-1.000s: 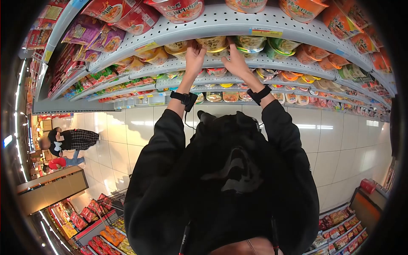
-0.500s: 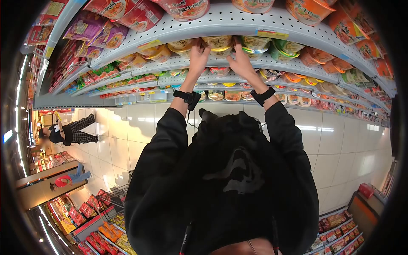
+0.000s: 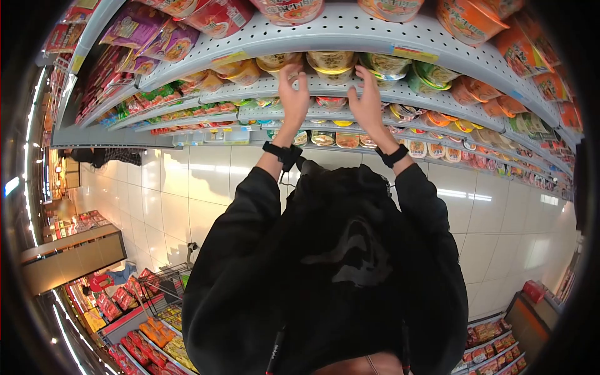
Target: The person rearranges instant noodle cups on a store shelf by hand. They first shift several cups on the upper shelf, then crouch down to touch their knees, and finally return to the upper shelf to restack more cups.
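Note:
A yellow-rimmed instant noodle bowl (image 3: pixel 331 61) stands on the second shelf, between my two hands. My left hand (image 3: pixel 293 97) is raised on its left, fingers and thumb apart and nothing in them. Its fingertips overlap the neighbouring noodle bowl (image 3: pixel 272 62) in this view. On the other side, my right hand (image 3: pixel 367 106) is open too, its thumb away from the fingers and its fingertips close to the middle bowl's right edge. Beyond it sits a green-rimmed noodle bowl (image 3: pixel 386 66). Each wrist wears a black band.
A perforated upper shelf (image 3: pixel 287 39) with large noodle tubs (image 3: pixel 287 9) overhangs the bowls. Lower shelves hold more packaged noodles. Pale floor tiles (image 3: pixel 209 181) lie behind me. A shopping cart (image 3: pixel 165 281) stands at lower left, and people are visible further left.
Both hands have drawn back slightly from the middle bowl, and their fingers have come off its sides. The bowl remains on the shelf. People at left have shifted in view.

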`<state>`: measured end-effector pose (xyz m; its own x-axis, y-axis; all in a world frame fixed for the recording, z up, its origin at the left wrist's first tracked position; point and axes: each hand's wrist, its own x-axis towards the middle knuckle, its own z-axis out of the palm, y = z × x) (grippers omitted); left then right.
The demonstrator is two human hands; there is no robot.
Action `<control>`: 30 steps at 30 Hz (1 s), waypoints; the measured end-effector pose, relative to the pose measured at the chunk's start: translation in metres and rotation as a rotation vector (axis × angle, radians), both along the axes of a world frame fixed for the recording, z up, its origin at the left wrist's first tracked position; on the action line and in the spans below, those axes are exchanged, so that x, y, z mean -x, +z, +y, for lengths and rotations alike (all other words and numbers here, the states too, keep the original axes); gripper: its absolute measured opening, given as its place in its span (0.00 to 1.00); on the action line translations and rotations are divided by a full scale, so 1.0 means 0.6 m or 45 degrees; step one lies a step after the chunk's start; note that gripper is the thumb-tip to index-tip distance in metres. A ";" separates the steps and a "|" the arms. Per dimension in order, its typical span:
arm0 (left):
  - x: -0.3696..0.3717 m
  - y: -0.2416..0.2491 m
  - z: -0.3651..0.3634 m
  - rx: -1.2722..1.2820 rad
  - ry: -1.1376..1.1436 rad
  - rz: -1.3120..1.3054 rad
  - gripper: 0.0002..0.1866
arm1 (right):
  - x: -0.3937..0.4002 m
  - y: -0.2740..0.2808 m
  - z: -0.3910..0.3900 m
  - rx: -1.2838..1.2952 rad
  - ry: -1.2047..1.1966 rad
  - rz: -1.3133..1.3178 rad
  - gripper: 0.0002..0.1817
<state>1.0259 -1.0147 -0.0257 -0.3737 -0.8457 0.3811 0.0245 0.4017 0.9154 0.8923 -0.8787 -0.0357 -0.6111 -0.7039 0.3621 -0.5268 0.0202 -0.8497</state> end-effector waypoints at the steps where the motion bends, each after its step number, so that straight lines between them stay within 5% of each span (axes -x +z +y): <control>1: -0.015 0.007 0.004 0.030 0.088 0.004 0.13 | -0.010 0.008 0.011 0.051 0.010 0.047 0.28; 6: -0.059 -0.006 -0.089 -0.013 0.324 0.133 0.14 | -0.053 0.031 -0.002 0.065 0.439 -0.184 0.24; 11: -0.063 -0.012 -0.169 -0.163 0.269 0.178 0.12 | -0.096 0.063 -0.083 -0.097 0.611 -0.238 0.49; 17: -0.070 0.013 -0.169 -0.448 0.194 -0.108 0.14 | -0.103 0.018 -0.189 0.085 0.375 0.040 0.52; 24: -0.064 -0.025 -0.206 -0.331 0.018 0.108 0.18 | -0.097 0.049 -0.211 -0.167 0.322 -0.144 0.53; 30: -0.083 -0.031 -0.208 -0.403 -0.088 -0.028 0.22 | -0.101 0.022 -0.221 -0.204 0.347 -0.228 0.53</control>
<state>1.0755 -1.1397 -0.0442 -0.4393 -0.8933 0.0949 0.0209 0.0954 0.9952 0.9529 -1.0113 -0.0223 -0.4368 -0.8889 0.1380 -0.3742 0.0400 -0.9265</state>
